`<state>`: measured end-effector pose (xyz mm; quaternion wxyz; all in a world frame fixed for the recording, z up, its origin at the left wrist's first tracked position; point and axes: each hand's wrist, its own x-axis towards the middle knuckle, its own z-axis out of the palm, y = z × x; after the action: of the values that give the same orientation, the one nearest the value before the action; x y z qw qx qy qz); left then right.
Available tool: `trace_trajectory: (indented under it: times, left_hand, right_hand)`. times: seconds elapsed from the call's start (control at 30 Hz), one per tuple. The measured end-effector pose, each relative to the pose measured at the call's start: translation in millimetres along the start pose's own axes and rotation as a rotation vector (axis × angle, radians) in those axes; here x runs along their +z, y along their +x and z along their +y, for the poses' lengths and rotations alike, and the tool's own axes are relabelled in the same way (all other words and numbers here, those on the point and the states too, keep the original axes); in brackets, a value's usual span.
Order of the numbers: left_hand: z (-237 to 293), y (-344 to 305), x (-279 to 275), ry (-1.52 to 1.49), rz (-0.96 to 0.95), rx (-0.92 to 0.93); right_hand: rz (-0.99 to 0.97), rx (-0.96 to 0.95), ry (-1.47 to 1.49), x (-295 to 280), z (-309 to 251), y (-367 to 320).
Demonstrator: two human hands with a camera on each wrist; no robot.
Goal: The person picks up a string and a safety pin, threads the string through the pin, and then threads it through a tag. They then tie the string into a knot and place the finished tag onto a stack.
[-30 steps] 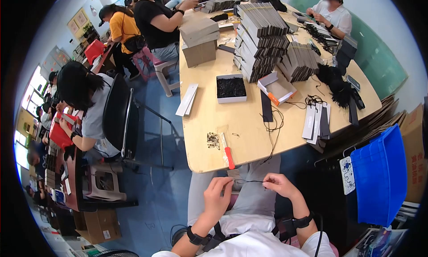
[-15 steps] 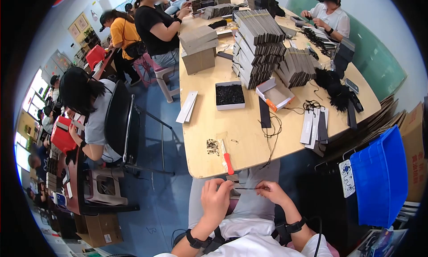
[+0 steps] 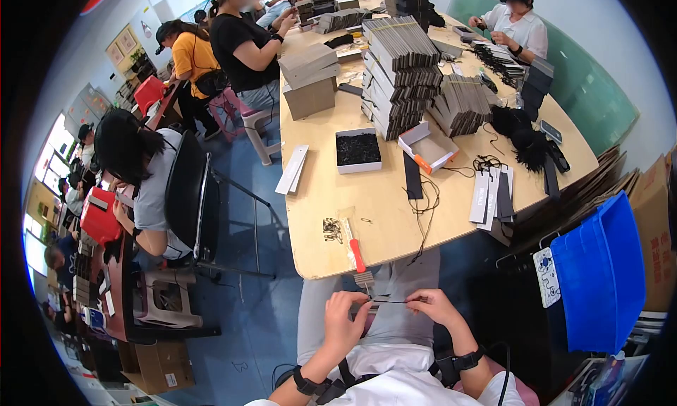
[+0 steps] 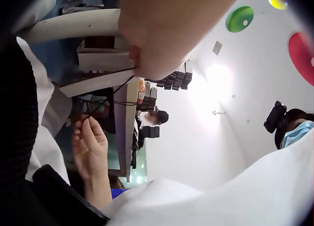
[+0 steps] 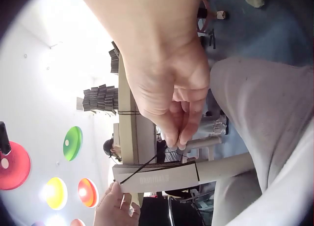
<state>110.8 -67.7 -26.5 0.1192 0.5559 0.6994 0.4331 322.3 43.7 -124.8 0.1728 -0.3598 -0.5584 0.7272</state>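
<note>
While the right hand point(image 3: 431, 307) pinches a thin black cord point(image 5: 143, 165), the left hand point(image 3: 342, 326) pinches it too, cord stretched between both, above light-grey trousers point(image 3: 312, 321), white rectangular printed tag point(image 5: 164, 178) beside the left hand.

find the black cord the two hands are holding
In the head view, the black cord stretches between the left hand and the right hand, low near the centre, above the grey trousers.

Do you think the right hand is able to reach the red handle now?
Probably yes: the red handle lies by the near edge of the table with nothing visible blocking, though the right hand pinches a cord.
</note>
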Motion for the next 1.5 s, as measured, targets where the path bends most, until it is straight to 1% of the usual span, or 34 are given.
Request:
trace_trajectory:
  times: [0.07, 0.1, 0.17, 0.33, 0.4, 0.47, 0.5, 0.53, 0.57, 0.6, 0.67, 0.7, 0.73, 0.77, 0.8, 0.83, 0.87, 0.9, 0.93, 0.97, 1.0, 1.03, 1.07, 1.13, 1.17, 1.2, 1.23, 1.27, 1.33, 1.37, 1.4, 1.43, 1.47, 1.5]
  left_hand:
    - [-3.3, -2.2, 2.4, -0.092, 0.012, -0.052]
    - [-1.3, -1.6, 2.8, -0.092, 0.012, -0.051]
    - [4.2, 0.0, 3.9, -0.264, 0.022, -0.235]
    - [-1.4, -0.7, 4.1, -0.288, -0.010, -0.217]
    - [-3.3, -0.7, 3.3, -0.295, -0.019, -0.221]
    - [-10.3, -1.5, 2.6, -0.481, -0.152, -0.375]
    - [-11.8, -2.1, 2.3, -0.481, -0.154, -0.375]
    - [-13.0, -3.0, 2.0, -0.580, -0.175, -0.399]
    - [-13.7, -3.5, 1.8, -0.678, -0.197, -0.424]
    - [-10.9, -3.1, -0.4, -0.679, -0.199, -0.424]
    - [1.3, -1.4, -8.1, -0.895, -0.218, -0.538]
    - [5.3, -1.1, -10.3, -0.895, -0.219, -0.538]
    - [8.9, -1.1, -12.3, -0.926, -0.253, -0.519]
    - [12.3, -1.2, -14.0, -0.957, -0.287, -0.501]
    - [15.7, -1.4, -15.0, -0.956, -0.287, -0.501]
    - [19.2, -1.8, -15.5, -0.919, -0.324, -0.454]
    - [22.4, -2.4, -16.1, -0.880, -0.360, -0.407]
    - [25.8, -2.9, -16.7, -0.879, -0.358, -0.408]
    - [29.0, -2.7, -17.1, -0.722, -0.353, -0.327]
    - [30.8, -1.9, -17.1, -0.566, -0.346, -0.246]
    - [31.2, -0.3, -17.1, -0.566, -0.344, -0.246]
    - [31.7, 1.7, -16.8, -0.502, -0.297, -0.159]
    - [32.4, 3.6, -16.3, -0.439, -0.250, -0.072]
    - [39.4, 5.8, -18.7, -0.428, -0.264, -0.070]
    - [43.5, 6.3, -20.4, -0.415, -0.277, -0.066]
    - [46.3, 7.1, -20.6, -0.415, -0.278, -0.067]
    - [49.0, 7.6, -20.6, -0.466, -0.260, -0.135]
    - [51.5, 8.4, -21.7, -0.516, -0.241, -0.203]
    - [57.9, 16.3, -33.0, -0.478, -0.274, -0.215]
    - [60.5, 20.4, -37.4, -0.444, -0.304, -0.222]
    - [62.1, 23.4, -38.9, -0.443, -0.302, -0.222]
    - [63.6, 25.6, -39.6, -0.528, -0.300, -0.261]
    - [64.7, 28.2, -40.0, -0.614, -0.301, -0.300]
    - [65.3, 32.0, -39.8, -0.614, -0.305, -0.297]
  right_hand:
    - [-0.003, 0.003, 0.008, -0.9, -0.1, -1.6]
    - [-0.008, 0.007, 0.016, -0.8, 0.0, -1.9]
    - [-0.009, 0.008, 0.016, 0.0, -0.2, -2.4]
    - [0.007, 0.006, -0.002, 1.9, -3.6, -4.4]
    - [0.031, -0.024, 0.022, 2.5, -5.4, -5.9]
    - [0.032, -0.048, 0.014, 2.6, -11.0, -9.2]
    - [0.032, -0.071, 0.006, 3.0, -16.2, -11.6]
    - [0.034, -0.071, 0.006, 5.0, -25.4, -14.2]
    - [0.011, -0.155, -0.005, 8.8, -37.0, -16.8]
    - [-0.011, -0.239, -0.016, 13.9, -47.5, -20.0]
    - [0.029, -0.260, 0.016, 28.0, -61.6, -25.8]
    - [0.065, -0.281, 0.047, 35.6, -69.9, -28.5]
    - [0.103, -0.342, -0.080, 41.6, -83.1, -31.3]
    - [0.104, -0.342, -0.080, 44.0, -90.9, -32.1]
    - [0.103, -0.478, -0.287, 45.4, -97.0, -32.2]
    - [0.100, -0.612, -0.496, 47.8, -101.5, -32.0]
    - [0.100, -0.612, -0.494, 52.0, -105.4, -31.7]
    - [0.134, -0.702, -0.574, 56.6, -108.7, -31.0]
    - [0.168, -0.794, -0.653, 60.1, -110.9, -30.2]
    - [0.166, -0.795, -0.654, 63.2, -110.8, -30.3]
    - [0.185, -0.715, -0.531, 66.2, -109.5, -31.4]
    - [0.203, -0.634, -0.409, 67.5, -108.6, -32.2]
    - [0.202, -0.632, -0.410, 65.4, -106.2, -30.6]
    - [-0.005, -0.537, -0.108, 57.4, -96.7, -25.1]
    - [-0.006, -0.534, -0.108, 54.2, -93.6, -24.0]
    - [-0.120, -0.450, 0.080, 51.0, -91.1, -22.9]
    - [-0.233, -0.363, 0.267, 48.4, -89.5, -22.8]
    - [-0.232, -0.361, 0.269, 46.4, -88.2, -23.0]
    - [-0.160, -0.509, -0.036, 45.9, -86.9, -22.7]
    - [-0.164, -0.509, -0.034, 49.8, -88.3, -23.2]
    - [-0.139, -0.555, -0.113, 56.4, -90.7, -24.8]
    - [-0.112, -0.600, -0.191, 62.4, -91.2, -26.0]
    - [-0.111, -0.600, -0.190, 67.4, -89.9, -26.0]
    - [-0.108, -0.520, -0.192, 71.6, -88.4, -25.5]
